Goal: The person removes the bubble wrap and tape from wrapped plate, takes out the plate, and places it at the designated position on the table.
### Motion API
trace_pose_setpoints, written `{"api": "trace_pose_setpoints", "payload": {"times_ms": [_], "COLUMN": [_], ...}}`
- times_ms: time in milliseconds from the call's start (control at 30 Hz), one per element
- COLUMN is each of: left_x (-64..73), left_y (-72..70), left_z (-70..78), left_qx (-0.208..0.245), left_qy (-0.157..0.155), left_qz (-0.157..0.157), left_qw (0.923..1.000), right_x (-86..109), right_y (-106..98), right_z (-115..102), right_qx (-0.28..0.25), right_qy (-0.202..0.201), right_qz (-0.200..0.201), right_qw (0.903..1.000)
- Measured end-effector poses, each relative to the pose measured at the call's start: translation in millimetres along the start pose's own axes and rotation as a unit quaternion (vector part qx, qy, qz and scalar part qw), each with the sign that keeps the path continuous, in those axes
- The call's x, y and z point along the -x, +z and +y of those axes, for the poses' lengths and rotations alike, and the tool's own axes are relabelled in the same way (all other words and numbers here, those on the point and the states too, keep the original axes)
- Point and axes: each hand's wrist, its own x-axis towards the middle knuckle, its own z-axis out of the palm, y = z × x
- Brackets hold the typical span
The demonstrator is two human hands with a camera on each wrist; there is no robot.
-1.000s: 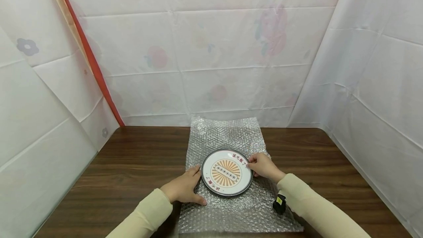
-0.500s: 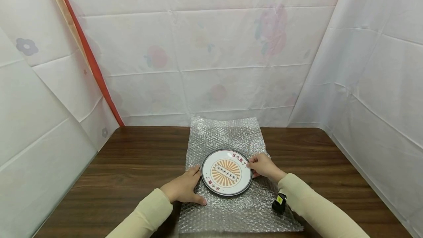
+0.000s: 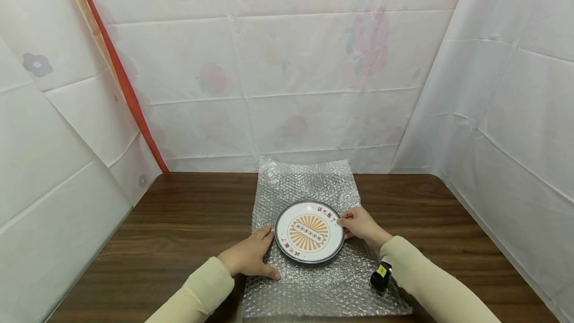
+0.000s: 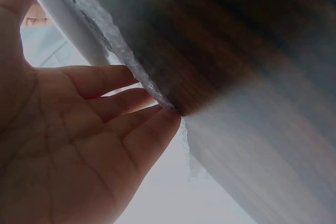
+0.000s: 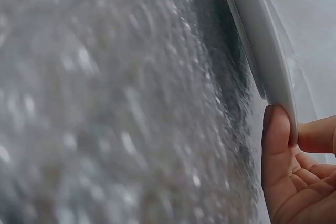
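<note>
A round white plate (image 3: 309, 233) with a dark rim, red lettering and an orange sunburst print lies over a sheet of clear bubble wrap (image 3: 309, 178). My right hand (image 3: 360, 224) pinches the plate's right rim, thumb on top. In the right wrist view, fingertips hold the edge of the plate (image 5: 265, 35) from both sides, with a gap between it and the bubble wrap (image 5: 115, 103). My left hand (image 3: 251, 255) rests on the wrap by the plate's left rim, fingers extended. The left wrist view shows those fingertips against the bubble wrap's surface (image 4: 123, 48).
The sheet lies on a dark wooden table (image 3: 197, 213), reaching from its front edge to the back. White patterned cloth (image 3: 287, 64) encloses the back and both sides. A black device with a yellow label (image 3: 380, 277) sits at the right wrist.
The plate has shifted slightly to the right and away from the left hand, along with the right hand pinching it. My left hand has stayed in place.
</note>
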Motion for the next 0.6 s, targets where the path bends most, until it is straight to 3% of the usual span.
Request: {"api": "trace_pose_setpoints", "payload": {"times_ms": [600], "left_x": [1.6], "left_y": [-0.5], "left_z": [0.6], "left_qx": [-0.009], "left_qy": [0.000], "left_qz": [-0.003], "left_qw": [1.0000], "right_x": [11.7], "right_y": [-62], "right_z": [-4], "right_qx": [-0.019], "right_qy": [0.001], "right_qz": [0.058], "right_qw": [0.9981]}}
